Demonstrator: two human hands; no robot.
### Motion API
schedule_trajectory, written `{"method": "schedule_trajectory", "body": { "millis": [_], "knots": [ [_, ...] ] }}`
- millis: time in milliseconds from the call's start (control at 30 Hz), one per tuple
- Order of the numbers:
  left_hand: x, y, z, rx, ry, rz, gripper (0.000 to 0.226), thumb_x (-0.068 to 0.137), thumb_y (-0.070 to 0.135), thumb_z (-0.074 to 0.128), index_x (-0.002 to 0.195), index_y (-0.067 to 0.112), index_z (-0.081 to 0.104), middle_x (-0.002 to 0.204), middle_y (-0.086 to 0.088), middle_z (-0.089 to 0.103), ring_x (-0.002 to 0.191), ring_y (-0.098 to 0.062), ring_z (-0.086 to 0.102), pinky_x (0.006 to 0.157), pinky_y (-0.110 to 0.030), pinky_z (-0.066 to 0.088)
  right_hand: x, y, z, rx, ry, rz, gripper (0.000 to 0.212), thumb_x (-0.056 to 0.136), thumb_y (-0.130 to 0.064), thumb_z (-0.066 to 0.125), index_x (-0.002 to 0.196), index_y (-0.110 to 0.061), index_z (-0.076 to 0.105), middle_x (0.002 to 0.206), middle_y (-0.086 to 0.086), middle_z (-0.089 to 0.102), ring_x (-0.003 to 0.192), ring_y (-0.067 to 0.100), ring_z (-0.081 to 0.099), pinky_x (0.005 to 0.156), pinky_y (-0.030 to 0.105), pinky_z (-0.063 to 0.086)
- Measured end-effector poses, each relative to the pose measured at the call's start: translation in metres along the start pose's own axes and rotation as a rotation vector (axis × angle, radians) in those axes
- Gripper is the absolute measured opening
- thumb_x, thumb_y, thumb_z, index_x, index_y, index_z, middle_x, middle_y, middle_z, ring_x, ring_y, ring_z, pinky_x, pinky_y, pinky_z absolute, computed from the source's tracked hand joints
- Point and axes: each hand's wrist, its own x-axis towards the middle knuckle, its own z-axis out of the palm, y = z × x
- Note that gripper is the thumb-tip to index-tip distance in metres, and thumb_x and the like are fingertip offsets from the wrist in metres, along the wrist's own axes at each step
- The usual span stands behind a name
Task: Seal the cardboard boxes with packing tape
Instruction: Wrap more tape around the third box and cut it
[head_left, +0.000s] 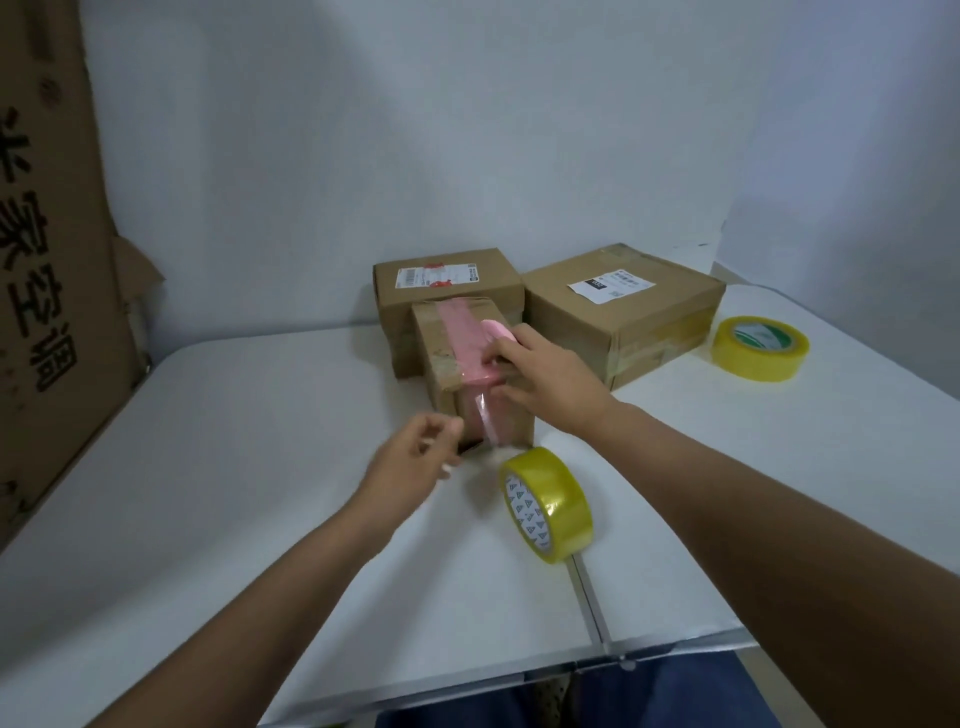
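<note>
A pale wall is standing behind a white table (218, 467), and a tall sheet of printed cardboard (47, 249) is leaning at the far left. Three cardboard boxes are sitting toward the far middle of the table: a small box (447, 364) nearest the person, a medium box (447, 286) touching it from behind, and a larger box (623, 312) just to the right, both of the rear ones carrying shipping labels. Pink tape (465, 332) is running along the small box's top and down its near face, where a clear strip of packing tape (488, 421) is hanging. The right hand (545, 374) is resting on the small box's top near edge, its fingers curled around a pink cutter (498, 332). The left hand (415, 452) is hovering just beside the box's near left corner, blurred, fingers loosely curled and holding nothing that can be made out. A yellow tape roll (545, 504) is standing on edge near the small box, and a second roll (759, 347) is lying flat at the far right.
</note>
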Motion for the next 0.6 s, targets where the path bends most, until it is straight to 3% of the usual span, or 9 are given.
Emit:
{"method": "schedule_trajectory", "body": {
  "millis": [100,200,267,467,600],
  "knots": [
    [-0.016,0.0,0.02,-0.034,-0.375,-0.339,0.085,0.066,0.083,0.053,0.129,0.026,0.052,0.127,0.011,0.056,0.115,-0.007,0.056,0.095,-0.026,0.048,0.006,-0.005,0.005,-0.038,0.014,0.024,0.034,0.085,-0.025,0.066,0.117,-0.018,0.056,0.132,-0.002,0.046,0.095,0.026,0.059,0.071,0.035,0.049],
    [-0.012,0.004,0.038,-0.043,-0.506,-0.408,0.113,0.057,0.085,0.055,0.148,0.019,0.037,0.146,0.01,0.046,0.134,-0.01,0.042,0.113,-0.033,0.034,0.011,-0.007,0.01,-0.09,0.022,0.05,0.033,0.085,-0.026,0.066,0.116,-0.018,0.055,0.129,0.001,0.047,0.09,0.028,0.058,0.062,0.031,0.041],
    [-0.01,0.005,0.044,-0.075,-0.513,-0.411,0.106,0.059,0.079,0.061,0.145,0.02,0.042,0.14,0.009,0.053,0.132,-0.01,0.044,0.115,-0.034,0.03,0.013,-0.009,0.011,-0.115,0.019,0.061,0.033,0.085,-0.026,0.066,0.115,-0.018,0.054,0.126,0.002,0.047,0.086,0.028,0.058,0.06,0.03,0.036],
    [-0.012,-0.008,0.034,-0.278,-0.527,-0.365,0.056,0.077,0.046,0.074,0.124,0.016,0.065,0.122,0.003,0.069,0.121,-0.013,0.059,0.112,-0.031,0.035,0.014,-0.009,0.011,-0.09,0.002,0.085,0.038,0.082,-0.027,0.068,0.116,-0.018,0.054,0.127,0.002,0.047,0.096,0.026,0.056,0.069,0.034,0.047],
    [-0.015,-0.019,0.013,-0.324,-0.58,-0.323,0.053,0.08,0.051,0.071,0.122,0.018,0.068,0.126,0.0,0.067,0.122,-0.018,0.059,0.112,-0.036,0.037,0.013,-0.009,0.013,-0.124,0.006,0.056,0.05,0.074,-0.032,0.077,0.116,-0.016,0.054,0.126,0.005,0.048,0.099,0.028,0.053,0.077,0.034,0.043]
  ]
}}
